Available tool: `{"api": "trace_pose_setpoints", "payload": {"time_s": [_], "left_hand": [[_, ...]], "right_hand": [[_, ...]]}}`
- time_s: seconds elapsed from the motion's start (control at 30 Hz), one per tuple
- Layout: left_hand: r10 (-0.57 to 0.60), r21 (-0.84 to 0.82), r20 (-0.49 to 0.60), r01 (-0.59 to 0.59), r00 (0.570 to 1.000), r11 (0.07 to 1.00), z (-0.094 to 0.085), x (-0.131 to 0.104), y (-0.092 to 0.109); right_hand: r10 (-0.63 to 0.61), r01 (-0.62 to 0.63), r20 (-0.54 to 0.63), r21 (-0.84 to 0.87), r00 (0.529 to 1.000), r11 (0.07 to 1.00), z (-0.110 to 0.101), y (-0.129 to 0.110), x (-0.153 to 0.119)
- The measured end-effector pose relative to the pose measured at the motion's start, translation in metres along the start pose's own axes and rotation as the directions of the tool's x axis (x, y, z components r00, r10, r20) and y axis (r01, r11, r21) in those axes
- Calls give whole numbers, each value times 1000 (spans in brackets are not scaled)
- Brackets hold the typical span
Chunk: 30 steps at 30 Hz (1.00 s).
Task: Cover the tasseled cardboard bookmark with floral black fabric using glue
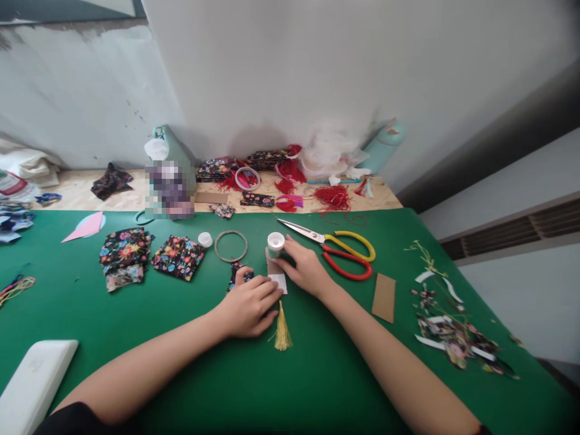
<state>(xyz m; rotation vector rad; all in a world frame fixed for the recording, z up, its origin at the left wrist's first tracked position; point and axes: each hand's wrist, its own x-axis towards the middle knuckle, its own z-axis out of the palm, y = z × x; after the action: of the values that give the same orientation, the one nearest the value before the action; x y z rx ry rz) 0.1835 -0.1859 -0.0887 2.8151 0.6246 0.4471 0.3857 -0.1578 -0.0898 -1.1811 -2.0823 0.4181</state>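
My right hand point(304, 266) is closed around a small white bottle point(275, 243), its round top facing up. Under the bottle a narrow card strip with a white end point(280, 282) lies on the green mat point(217, 386). My left hand point(251, 304) rests palm down with its fingers spread over the strip's white end and a dark floral fabric piece point(234, 275), which it partly hides. A yellow tassel point(283, 332) hangs out below the strip, beside my left thumb. A white cap point(205, 240) and a thin ring point(231, 246) lie just beyond my left hand.
Scissors point(338, 244) with red and yellow handles lie right of my right hand, near a brown card point(384, 298). Fabric scraps point(455, 338) are heaped farther right. Floral fabric stacks point(124, 254) lie left. Red tassels point(333, 196) and a turquoise bottle point(383, 145) stand along the wall.
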Motion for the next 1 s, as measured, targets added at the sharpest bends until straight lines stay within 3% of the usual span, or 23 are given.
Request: {"api": "trace_pose_setpoints", "payload": {"time_s": [0.2, 0.37, 0.57, 0.7, 0.9, 1.0], "left_hand": [[-5, 10, 4, 5, 1000, 1000, -1, 1, 0], [6, 7, 1, -6, 1000, 1000, 0, 0, 0], [-4, 19, 7, 4, 1000, 1000, -1, 1, 0], [0, 20, 8, 0, 1000, 1000, -1, 1, 1], [-11, 17, 5, 10, 1000, 1000, -1, 1, 1], [-8, 6, 12, 8, 1000, 1000, -1, 1, 1]], "right_hand": [[-67, 55, 123, 92, 990, 994, -9, -2, -1], [-35, 31, 76, 60, 996, 998, -11, -1, -3], [-117, 95, 183, 120, 976, 988, -14, -4, -2], [-53, 39, 155, 91, 986, 995, -15, -4, -2], [-120, 89, 229, 141, 966, 986, -16, -5, -2], [-83, 59, 209, 117, 974, 991, -17, -6, -1]]}}
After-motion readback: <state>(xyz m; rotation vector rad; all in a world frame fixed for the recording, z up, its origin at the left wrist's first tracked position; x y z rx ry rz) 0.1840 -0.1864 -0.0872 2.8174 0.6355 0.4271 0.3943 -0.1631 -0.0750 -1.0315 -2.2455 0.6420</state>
